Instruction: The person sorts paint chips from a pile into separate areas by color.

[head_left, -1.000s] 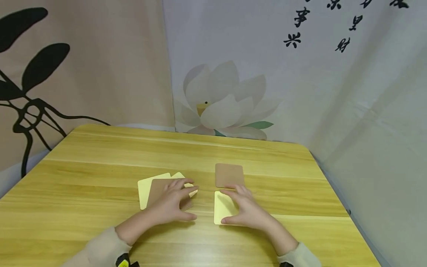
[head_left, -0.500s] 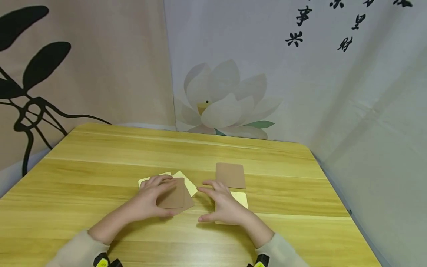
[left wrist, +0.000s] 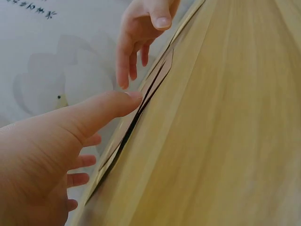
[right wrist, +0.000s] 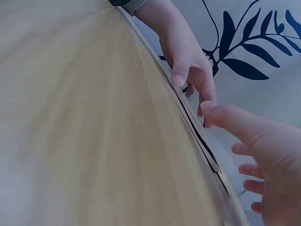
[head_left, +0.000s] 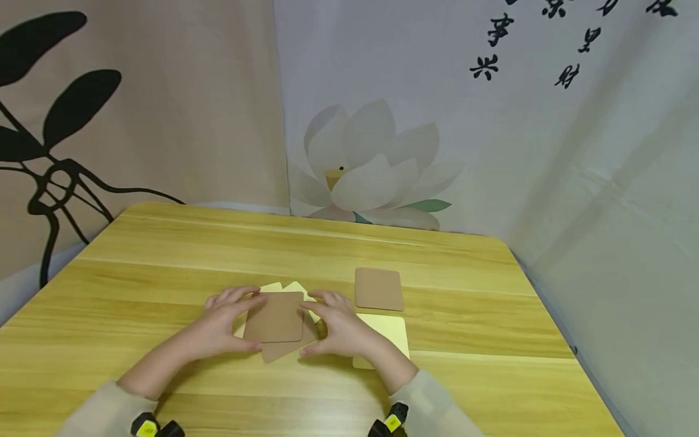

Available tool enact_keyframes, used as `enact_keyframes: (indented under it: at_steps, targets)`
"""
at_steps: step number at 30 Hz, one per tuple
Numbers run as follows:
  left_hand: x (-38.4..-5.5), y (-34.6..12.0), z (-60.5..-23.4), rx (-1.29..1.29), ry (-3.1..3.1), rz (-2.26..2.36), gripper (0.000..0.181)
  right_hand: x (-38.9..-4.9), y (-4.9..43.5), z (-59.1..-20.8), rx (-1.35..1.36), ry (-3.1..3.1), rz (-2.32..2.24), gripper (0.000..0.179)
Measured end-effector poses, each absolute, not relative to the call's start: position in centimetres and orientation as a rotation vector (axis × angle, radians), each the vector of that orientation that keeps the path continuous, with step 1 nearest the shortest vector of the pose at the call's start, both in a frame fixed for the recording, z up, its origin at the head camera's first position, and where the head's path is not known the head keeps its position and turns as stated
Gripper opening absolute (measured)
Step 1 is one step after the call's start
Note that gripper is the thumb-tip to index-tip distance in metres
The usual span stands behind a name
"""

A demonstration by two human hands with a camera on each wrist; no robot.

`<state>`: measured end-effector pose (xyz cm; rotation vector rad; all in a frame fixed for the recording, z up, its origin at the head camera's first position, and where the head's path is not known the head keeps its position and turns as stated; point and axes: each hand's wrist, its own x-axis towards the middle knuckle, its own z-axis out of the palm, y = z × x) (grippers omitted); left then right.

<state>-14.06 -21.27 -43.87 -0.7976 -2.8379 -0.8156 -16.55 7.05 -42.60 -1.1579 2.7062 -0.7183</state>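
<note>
A loose pile of thin square cards with rounded corners lies between my hands in the head view. Its top brown card (head_left: 275,317) covers most of another brown card (head_left: 289,349) turned at an angle, and yellow cards (head_left: 295,287) peek out behind. My left hand (head_left: 221,321) is at the pile's left edge, thumb and fingers spread apart. Opposite it, my right hand (head_left: 341,325) has its fingertips by the right edge, thumb also apart. Both thumbs look fairly straight in the wrist views, where the pile (left wrist: 162,70) appears edge-on. Whether the fingertips touch the cards I cannot tell.
Right of the pile, a single brown card (head_left: 379,289) lies behind a yellow card (head_left: 390,331), which my right forearm partly covers. The wooden table (head_left: 164,255) reaches back to a printed curtain (head_left: 371,73) with a flower and dark characters.
My left hand has slid left off the top of the pile to its left edge, uncovering the top brown card. My right hand has moved left from the yellow card to the pile's right edge.
</note>
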Motion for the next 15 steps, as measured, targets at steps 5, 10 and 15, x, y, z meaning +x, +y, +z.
enact_keyframes:
  at_steps: [5,10,15]
  targets:
    - [-14.2,-21.8,-44.0,-0.794,-2.851,-0.808,0.091,-17.2,6.3,-42.8,-1.148,2.696,-0.705,0.084]
    - [-14.3,-22.1,-44.2,-0.786,-2.868,-0.807,0.091,-17.7,5.8,-43.2,-1.142,2.691,-0.676,0.084]
    - [-14.3,-22.0,-44.2,-0.775,-2.874,-0.807,0.090,-17.9,5.4,-43.3,-1.149,2.691,-0.641,0.084]
